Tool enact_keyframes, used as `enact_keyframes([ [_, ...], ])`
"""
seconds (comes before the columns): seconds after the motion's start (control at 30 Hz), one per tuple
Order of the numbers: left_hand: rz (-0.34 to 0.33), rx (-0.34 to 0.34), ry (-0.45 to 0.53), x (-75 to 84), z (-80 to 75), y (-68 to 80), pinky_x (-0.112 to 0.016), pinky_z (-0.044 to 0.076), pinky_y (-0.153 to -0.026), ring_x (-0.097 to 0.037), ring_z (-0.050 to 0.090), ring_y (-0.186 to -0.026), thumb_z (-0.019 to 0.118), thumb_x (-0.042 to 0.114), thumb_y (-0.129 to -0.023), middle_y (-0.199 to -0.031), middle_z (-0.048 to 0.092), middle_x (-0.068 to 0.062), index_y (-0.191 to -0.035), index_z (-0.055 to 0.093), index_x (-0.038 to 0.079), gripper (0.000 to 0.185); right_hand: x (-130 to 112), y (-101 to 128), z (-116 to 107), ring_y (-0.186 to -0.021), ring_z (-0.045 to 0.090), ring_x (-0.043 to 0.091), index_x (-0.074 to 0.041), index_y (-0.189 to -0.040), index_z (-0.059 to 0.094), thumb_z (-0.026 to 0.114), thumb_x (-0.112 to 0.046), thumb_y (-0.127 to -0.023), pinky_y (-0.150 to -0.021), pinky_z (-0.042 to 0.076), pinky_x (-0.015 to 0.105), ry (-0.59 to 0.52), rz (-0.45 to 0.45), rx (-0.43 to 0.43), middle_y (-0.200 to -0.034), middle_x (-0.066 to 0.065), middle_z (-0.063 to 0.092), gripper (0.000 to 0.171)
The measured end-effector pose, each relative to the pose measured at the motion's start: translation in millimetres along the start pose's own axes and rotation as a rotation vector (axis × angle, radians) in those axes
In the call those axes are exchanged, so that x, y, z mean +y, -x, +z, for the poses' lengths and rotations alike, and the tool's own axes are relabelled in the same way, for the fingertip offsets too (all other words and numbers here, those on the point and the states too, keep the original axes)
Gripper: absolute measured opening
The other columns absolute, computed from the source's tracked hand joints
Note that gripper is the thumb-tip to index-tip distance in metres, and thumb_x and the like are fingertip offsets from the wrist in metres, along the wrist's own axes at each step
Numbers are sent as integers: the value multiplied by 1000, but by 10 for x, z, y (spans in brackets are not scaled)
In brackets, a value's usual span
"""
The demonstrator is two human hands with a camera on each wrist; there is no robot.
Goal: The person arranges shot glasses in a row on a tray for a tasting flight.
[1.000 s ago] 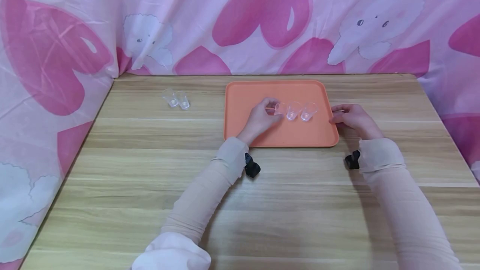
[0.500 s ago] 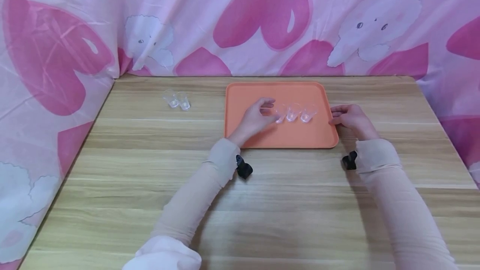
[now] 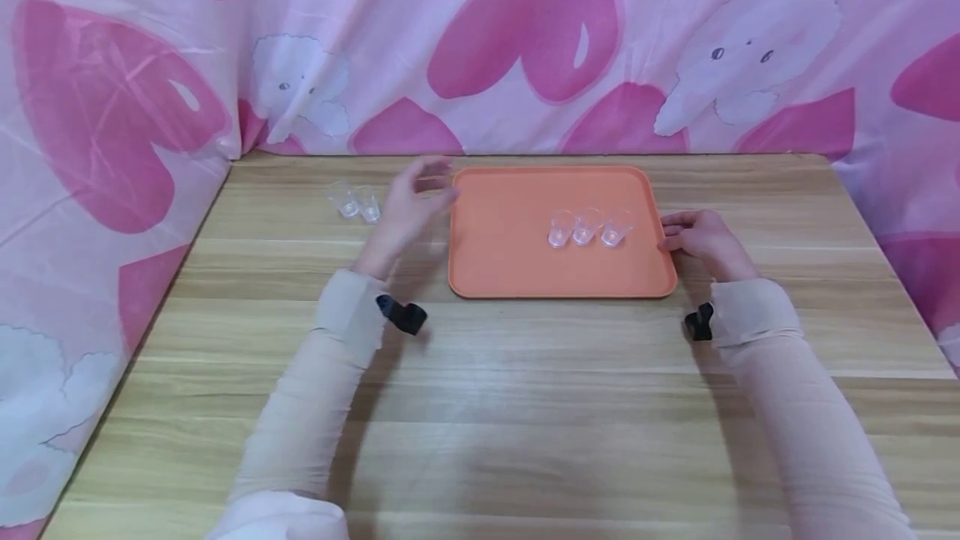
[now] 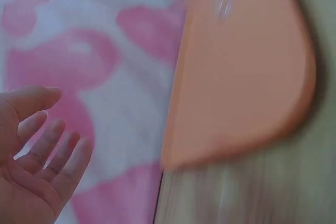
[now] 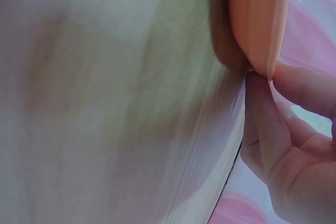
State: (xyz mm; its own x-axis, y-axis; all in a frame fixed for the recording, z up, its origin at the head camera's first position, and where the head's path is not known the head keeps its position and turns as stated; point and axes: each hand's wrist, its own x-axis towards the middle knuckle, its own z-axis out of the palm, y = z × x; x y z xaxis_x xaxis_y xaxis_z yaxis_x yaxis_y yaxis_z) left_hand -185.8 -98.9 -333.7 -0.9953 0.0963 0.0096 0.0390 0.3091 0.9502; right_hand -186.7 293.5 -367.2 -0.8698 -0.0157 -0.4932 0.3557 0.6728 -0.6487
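My left hand (image 3: 403, 211) hangs with parted fingers between the orange tray (image 3: 502, 265) and two small clear plastic cups on the table, holding nothing. Of these cups, the outer cup (image 3: 347, 203) and the inner cup (image 3: 370, 207) stand close together at the left. Three more clear cups line up on the tray: a left cup (image 3: 558, 233), a middle cup (image 3: 584, 232) and a right cup (image 3: 614, 232). My right hand (image 3: 711, 244) pinches the tray's right rim, thumb and fingers on either side of it in the right wrist view.
The wooden table (image 3: 525, 407) reaches back to a pink patterned cloth (image 3: 517, 40), which also hangs along its left side. A black wrist camera (image 3: 402, 315) sits on the left sleeve, and another camera (image 3: 699, 322) on the right.
My left hand has let go of the left cup on the tray and moved left, off the tray, toward the two cups on the table. The right hand stays at the rim.
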Motion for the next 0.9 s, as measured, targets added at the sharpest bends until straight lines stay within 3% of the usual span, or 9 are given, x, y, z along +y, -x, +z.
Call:
enact_keyframes([
  [0.13,21,99,-49,-105,-357,38,-40,49,-102,-33,54,-123,63,7,-89,-133,55,-17,-132,51,2,44,10,-6,4,-101,56,9,10,-139,38,55,-11,-94,-71,45,6,6,-8,-5,-141,31,43,53],
  [0.27,-7,198,-111,-211,-660,95,-38,48,-103,-32,55,-122,62,8,-90,-133,55,-16,-133,51,4,45,15,-16,7,-108,55,16,10,-140,37,54,-10,-94,-79,48,10,2,-10,-8,-141,31,43,53],
  [0.37,-43,256,-158,-284,-832,132,-37,48,-104,-31,54,-122,62,8,-90,-135,54,-16,-135,50,5,46,14,-21,10,-119,49,27,10,-141,35,52,-9,-94,-96,50,26,-8,1,-9,-141,31,42,53],
  [0.47,-72,301,-191,-371,-961,154,-37,49,-103,-30,54,-122,63,9,-90,-137,52,-15,-135,50,4,47,8,-19,9,-125,44,34,9,-142,33,51,-9,-95,-109,41,44,-28,17,-19,-143,31,39,54],
  [0.6,-103,306,-226,-483,-1073,174,-39,48,-104,-33,52,-125,62,8,-90,-142,48,-16,-138,46,4,51,7,-20,8,-127,41,37,9,-143,31,50,-8,-95,-113,36,50,-48,35,-26,-144,30,37,54],
  [0.9,-219,199,-243,-678,-1165,167,-44,45,-107,-34,42,-134,58,16,-94,-151,37,-16,-146,34,6,58,-11,-19,13,-127,41,35,8,-144,31,49,-8,-96,-113,35,50,-46,48,-23,-145,30,37,54],
])
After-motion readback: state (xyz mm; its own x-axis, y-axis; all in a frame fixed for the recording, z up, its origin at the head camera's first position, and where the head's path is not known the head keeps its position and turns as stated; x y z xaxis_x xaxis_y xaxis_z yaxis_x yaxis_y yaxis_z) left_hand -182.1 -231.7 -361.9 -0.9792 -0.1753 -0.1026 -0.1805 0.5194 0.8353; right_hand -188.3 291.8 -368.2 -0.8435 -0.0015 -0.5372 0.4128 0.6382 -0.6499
